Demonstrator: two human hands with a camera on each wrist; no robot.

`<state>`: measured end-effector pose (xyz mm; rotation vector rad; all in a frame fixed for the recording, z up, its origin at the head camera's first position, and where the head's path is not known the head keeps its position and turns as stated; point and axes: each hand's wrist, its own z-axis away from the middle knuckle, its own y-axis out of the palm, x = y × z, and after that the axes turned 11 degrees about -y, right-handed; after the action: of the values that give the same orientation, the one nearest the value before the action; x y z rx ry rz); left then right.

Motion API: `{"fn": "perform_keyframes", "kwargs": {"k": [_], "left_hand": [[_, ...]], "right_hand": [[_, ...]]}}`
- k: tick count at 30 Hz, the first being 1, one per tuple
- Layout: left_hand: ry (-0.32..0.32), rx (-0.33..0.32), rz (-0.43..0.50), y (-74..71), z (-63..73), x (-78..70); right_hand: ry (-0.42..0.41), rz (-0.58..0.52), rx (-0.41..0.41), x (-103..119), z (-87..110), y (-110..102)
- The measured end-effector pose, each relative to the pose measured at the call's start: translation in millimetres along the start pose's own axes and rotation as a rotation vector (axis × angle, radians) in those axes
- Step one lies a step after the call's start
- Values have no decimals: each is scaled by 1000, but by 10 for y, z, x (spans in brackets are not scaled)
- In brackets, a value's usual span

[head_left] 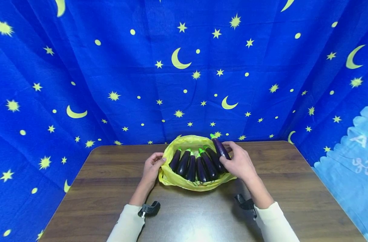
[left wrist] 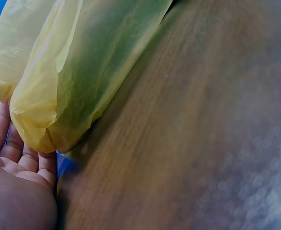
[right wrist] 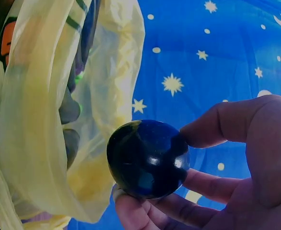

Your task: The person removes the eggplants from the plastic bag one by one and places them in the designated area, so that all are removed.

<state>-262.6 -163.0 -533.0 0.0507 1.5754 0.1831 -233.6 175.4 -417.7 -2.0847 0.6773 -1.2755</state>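
Note:
A yellow plastic bag [head_left: 171,178] lies on the table with its mouth spread wide. Several dark purple eggplants [head_left: 183,163] with bright green stem ends are side by side inside it. My left hand [head_left: 150,168] pinches the bag's left rim between thumb and fingers. At the bag's right side, my right hand [head_left: 241,162] grips another eggplant [head_left: 219,147] near its thick end, its green stem pointing up and away. In the right wrist view, the rounded, shiny end of this eggplant [right wrist: 147,160] sits between thumb and fingers, beside the bag's rim.
The brown wooden table [head_left: 111,188] carries the bag near its far edge. A blue cloth [head_left: 147,80] with yellow moons and stars hangs behind and at both sides. A light blue panel with white writing [head_left: 358,161] is at the right.

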Motion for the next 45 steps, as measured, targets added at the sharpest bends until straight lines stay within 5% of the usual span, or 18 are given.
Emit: {"fn": "perform_keyframes", "kwargs": {"k": [45], "left_hand": [[-1, 5, -44, -24, 2, 1]], "right_hand": [[183, 20, 57, -564, -16, -254]]}}
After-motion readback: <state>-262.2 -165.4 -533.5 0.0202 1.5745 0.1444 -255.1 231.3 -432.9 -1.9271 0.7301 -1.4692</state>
